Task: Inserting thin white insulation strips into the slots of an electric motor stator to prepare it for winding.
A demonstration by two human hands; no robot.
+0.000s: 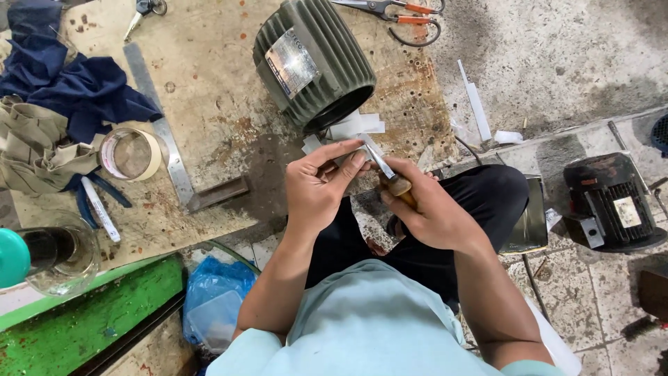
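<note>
While hands work, a ribbed motor housing (314, 63) sits just beyond.

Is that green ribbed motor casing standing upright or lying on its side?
On its side. The motor casing lies on the wooden board, its open round end facing the person's hands.

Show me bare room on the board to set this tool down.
Free: the board between the steel square and the motor housing. Also the concrete right of the scissors. Crowded: left edge, with cloths and tape roll; paper strips above the hands.
</note>
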